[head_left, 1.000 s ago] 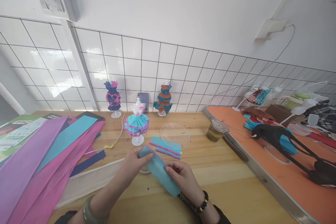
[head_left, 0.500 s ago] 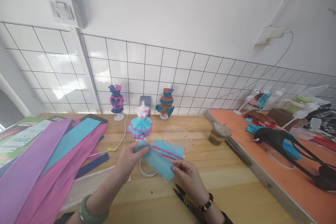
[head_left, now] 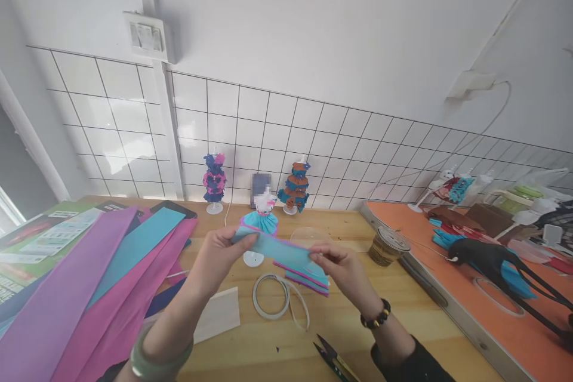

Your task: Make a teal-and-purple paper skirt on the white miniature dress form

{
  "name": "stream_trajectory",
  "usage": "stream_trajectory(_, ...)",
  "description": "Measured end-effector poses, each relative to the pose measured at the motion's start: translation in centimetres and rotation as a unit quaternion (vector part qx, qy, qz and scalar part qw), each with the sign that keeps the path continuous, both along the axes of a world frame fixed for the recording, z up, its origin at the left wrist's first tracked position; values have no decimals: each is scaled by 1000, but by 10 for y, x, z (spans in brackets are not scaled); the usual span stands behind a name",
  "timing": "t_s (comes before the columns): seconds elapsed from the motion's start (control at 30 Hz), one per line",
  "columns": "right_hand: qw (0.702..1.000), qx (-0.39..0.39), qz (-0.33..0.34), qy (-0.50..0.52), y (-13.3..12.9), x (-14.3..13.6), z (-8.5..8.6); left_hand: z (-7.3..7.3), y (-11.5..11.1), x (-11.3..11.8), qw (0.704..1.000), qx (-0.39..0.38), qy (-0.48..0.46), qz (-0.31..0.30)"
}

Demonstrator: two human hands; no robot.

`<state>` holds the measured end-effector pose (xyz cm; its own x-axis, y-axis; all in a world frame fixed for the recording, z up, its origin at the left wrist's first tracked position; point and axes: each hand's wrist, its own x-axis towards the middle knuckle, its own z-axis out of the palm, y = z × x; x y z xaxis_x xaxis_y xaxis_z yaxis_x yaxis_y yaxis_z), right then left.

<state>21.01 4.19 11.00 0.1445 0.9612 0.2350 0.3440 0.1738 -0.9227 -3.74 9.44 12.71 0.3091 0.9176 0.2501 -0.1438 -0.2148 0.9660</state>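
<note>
A light blue strip (head_left: 282, 250) is stretched between my two hands above the wooden table. My left hand (head_left: 224, 253) pinches its left end; my right hand (head_left: 338, 265) pinches the right end. Behind it stands a small white dress form (head_left: 265, 203) in a blue ruffled skirt with pink-purple edging, its lower part covered by the strip. Folded blue pieces with purple edges (head_left: 308, 277) lie beneath the strip. A roll of white tape (head_left: 271, 296) rests in front, and black scissors (head_left: 331, 358) lie near the front edge.
Purple, blue and pink sheets (head_left: 98, 286) cover the left side. Two dressed forms, one navy-pink (head_left: 215, 179) and one brown-teal (head_left: 296, 185), stand by the tiled wall. A tin (head_left: 388, 246) sits at right, beside an orange mat (head_left: 430, 274) with a black strap.
Both hands have risen with the strip, which is now pulled out longer and flatter. The tape roll and scissors show more fully. The camera view has shifted.
</note>
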Motion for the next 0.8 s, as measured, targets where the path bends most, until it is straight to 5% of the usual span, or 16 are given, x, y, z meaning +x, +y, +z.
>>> stream_trajectory(0.23, 993, 113, 25, 22, 58, -23, 73, 28, 15, -27, 972, 184, -34, 144)
stream_trajectory(0.37, 989, 130, 59, 48, 96, -39, 91, 38, 19, -33, 935, 290, -7, 205)
stream_trajectory(0.57, 984, 98, 112, 93, 140, -52, 72, 31, 24, -23, 892, 375, 24, 251)
stream_trajectory(0.8, 980, 30, 158, 116, 156, -50, 31, 13, 32, -10, 849, 462, 91, 239)
